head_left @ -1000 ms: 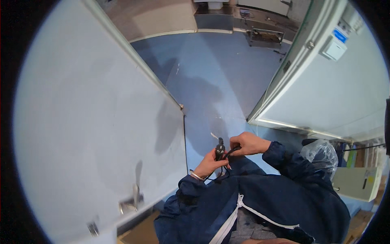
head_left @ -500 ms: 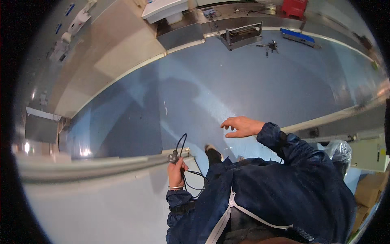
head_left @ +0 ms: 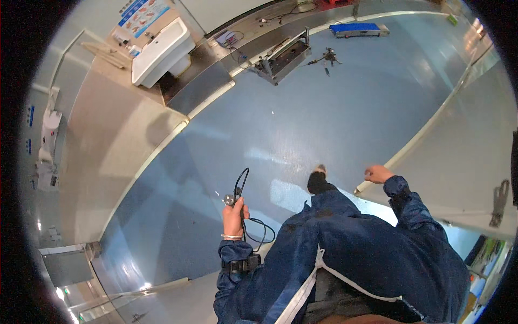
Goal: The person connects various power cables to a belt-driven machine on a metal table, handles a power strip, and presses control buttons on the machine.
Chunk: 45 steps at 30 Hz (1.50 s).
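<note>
My left hand (head_left: 233,217) is closed round a black power cable, its silvery round plug (head_left: 229,200) poking out above the fingers. One loop of the black cable (head_left: 247,176) stands up beyond the hand. Another loop hangs beside the wrist, close to my dark blue jacket. Off to the right, my right hand (head_left: 379,174) is held in the air near the corner of a pale panel, with nothing seen in it. Its fingers are foreshortened and slightly smeared, so how far they are curled is unclear. My foot (head_left: 319,175) shows on the blue floor between the hands.
Ahead, a metal frame (head_left: 283,56) stands on the blue floor (head_left: 259,124), with a small black tripod-like item (head_left: 328,56) and a blue-topped platform (head_left: 359,30) right of it. A white sink (head_left: 162,51) is at the far left. A pale panel (head_left: 453,146) rises on the right.
The view has turned and moved forward; sink and metal frame now lie further left. My right hand has moved right, and its fingers look less stretched out. My left hand still holds the cable.
</note>
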Motion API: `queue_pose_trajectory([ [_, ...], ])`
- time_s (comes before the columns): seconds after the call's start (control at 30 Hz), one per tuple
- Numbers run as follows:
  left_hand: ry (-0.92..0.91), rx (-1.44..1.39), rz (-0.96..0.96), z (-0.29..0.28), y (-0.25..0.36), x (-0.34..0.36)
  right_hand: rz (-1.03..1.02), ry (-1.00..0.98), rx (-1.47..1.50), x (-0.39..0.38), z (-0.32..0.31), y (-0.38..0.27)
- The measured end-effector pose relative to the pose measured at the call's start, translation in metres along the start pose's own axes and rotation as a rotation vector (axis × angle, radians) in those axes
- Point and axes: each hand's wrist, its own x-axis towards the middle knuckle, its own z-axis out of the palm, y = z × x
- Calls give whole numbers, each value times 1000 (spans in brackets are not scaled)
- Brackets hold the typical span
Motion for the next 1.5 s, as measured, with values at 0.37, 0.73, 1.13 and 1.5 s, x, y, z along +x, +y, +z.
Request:
queue_pose_trajectory([
  [0.37,-168,-29,-62,129,95,190,175,74,267,114,-146,28],
  [0.73,-461,81,-136,313,197,385,441,243,316,191,-260,136],
  [1.13,-528,104,-67,497,265,520,534,286,333,245,-361,252],
  [1.5,-273,-98,-75,596,276,553,89,377,130,460,-606,372],
])
